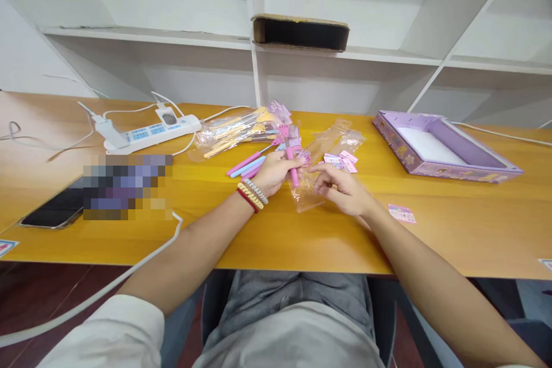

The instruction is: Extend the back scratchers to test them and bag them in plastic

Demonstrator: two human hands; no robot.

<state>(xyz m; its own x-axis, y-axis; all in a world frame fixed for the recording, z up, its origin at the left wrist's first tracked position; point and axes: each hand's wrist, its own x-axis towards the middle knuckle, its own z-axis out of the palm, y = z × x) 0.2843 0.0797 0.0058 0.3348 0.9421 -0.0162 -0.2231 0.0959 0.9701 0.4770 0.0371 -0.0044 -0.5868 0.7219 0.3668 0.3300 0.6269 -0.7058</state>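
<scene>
My left hand [276,173] is closed around a pink back scratcher [291,162] with a claw-shaped head, held nearly upright over the table. My right hand [338,187] is just to the right, its index finger stretched toward the held tool and the other fingers loosely curled, with nothing visible in them. A clear plastic bag [304,198] lies under and between the hands. Beside my left hand are several pink, blue and purple handles [248,167]. Small printed pink cards [342,161] lie beyond my right hand.
Yellow scratchers in clear plastic [235,132] lie at the back, near a white power strip [150,133] with cables. A phone [54,204] is at left. A purple open box [448,169] stands right; one loose card [401,213] lies before it. A cardboard box [299,20] sits on the shelf.
</scene>
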